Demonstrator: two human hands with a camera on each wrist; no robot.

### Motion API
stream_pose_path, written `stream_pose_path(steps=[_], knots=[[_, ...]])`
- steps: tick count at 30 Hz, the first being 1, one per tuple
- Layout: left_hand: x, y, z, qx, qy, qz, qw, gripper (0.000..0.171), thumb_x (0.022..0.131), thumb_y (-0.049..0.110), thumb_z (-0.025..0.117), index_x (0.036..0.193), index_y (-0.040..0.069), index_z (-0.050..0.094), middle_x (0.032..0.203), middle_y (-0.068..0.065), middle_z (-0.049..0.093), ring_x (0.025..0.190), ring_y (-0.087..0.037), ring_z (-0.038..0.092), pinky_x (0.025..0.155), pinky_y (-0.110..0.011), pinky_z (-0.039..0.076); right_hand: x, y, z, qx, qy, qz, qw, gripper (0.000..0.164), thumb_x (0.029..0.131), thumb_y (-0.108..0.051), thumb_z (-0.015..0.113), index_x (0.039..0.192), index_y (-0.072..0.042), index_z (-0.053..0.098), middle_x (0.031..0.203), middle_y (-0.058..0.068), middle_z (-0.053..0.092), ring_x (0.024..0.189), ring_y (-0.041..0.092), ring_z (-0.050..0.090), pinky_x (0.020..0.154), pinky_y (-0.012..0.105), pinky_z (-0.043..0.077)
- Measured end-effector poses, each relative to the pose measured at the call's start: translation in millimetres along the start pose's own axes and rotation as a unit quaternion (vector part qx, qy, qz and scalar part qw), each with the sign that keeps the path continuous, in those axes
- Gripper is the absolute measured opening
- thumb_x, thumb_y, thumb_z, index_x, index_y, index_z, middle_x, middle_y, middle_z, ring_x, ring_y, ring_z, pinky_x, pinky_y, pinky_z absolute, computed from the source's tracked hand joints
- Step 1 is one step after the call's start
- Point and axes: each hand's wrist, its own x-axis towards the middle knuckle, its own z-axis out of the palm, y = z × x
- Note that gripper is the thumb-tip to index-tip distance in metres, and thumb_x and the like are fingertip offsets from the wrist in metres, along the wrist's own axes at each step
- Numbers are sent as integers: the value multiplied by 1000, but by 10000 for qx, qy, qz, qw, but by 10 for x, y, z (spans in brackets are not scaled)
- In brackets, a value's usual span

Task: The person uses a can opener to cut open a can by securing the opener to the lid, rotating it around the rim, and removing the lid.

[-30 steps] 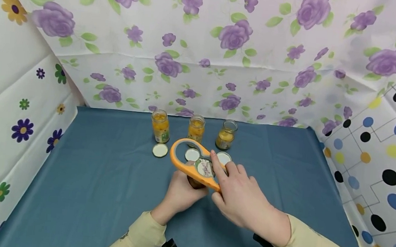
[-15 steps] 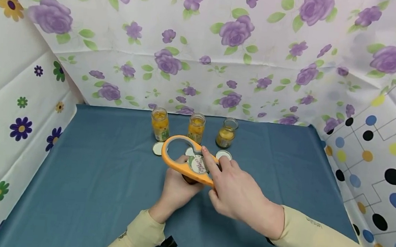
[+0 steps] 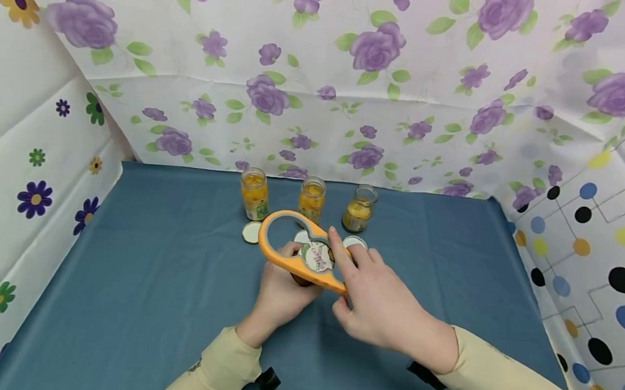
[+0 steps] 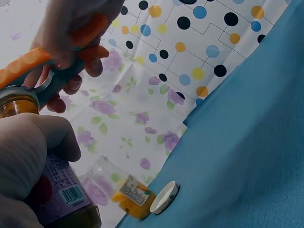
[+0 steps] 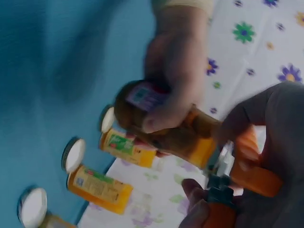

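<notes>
In the head view, my left hand grips an upright-looking jar from the side, low over the table. Its label with a barcode shows below my fingers in the left wrist view, and amber contents show through the glass in the right wrist view. An orange and grey jar opener sits around the jar's printed lid. My right hand holds the opener's handles, its index finger stretched along the upper arm. The right fingers' undersides are hidden in the head view.
Three open glass jars with yellow contents stand at the back: a left jar, a middle jar and a right jar. White-lined lids lie before them. Patterned cloth walls border the blue tablecloth.
The hands, jar and opener first shifted left together, then slightly back right. The opener's angle and the lid's print turned a little. Both hands keep their holds.
</notes>
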Motion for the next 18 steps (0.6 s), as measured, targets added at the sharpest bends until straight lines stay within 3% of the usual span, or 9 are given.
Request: stream_pose_path(steps=[3, 5, 9, 15, 18], knots=[[-5, -2, 16, -11, -29, 12, 10000, 47, 85, 17, 93, 121, 9, 65, 107, -4, 70, 94, -15, 69, 78, -38, 58, -1, 51, -67, 945, -345, 335, 9944, 88, 105, -41, 65, 173, -35, 9, 113, -3, 58, 72, 13, 49, 59, 32, 45], [-12, -4, 27, -87, -47, -17, 9999, 48, 84, 15, 93, 122, 10, 65, 109, -4, 70, 96, -16, 69, 81, -39, 58, 4, 97, -105, 1467, -507, 488, 9867, 73, 112, -47, 53, 171, -43, 10, 103, -6, 57, 66, 11, 49, 59, 33, 46], [-25, -1, 44, -309, -103, -38, 9995, 48, 83, 8, 92, 124, 11, 67, 110, -2, 70, 94, -16, 68, 80, -40, 57, 25, 180, -150, 1941, -685, 445, 9776, 55, 119, -41, 34, 169, -45, 13, 89, -4, 55, 64, 14, 49, 65, 36, 45], [-48, 21, 56, -350, -97, 285, 9989, 53, 82, 8, 93, 127, 11, 66, 115, -4, 70, 101, -19, 70, 88, -42, 57, 44, 212, -194, 2131, -910, 379, 9720, 64, 116, -40, 47, 169, -48, 12, 82, -3, 57, 62, 14, 52, 61, 34, 46], [-59, 44, 54, -595, -161, 323, 9976, 57, 83, 9, 94, 132, 12, 65, 120, -3, 70, 106, -20, 70, 92, -41, 58, 63, 205, -189, 2338, -959, 276, 9672, 70, 115, -36, 51, 169, -49, 8, 75, -4, 57, 57, 14, 53, 57, 34, 46]])
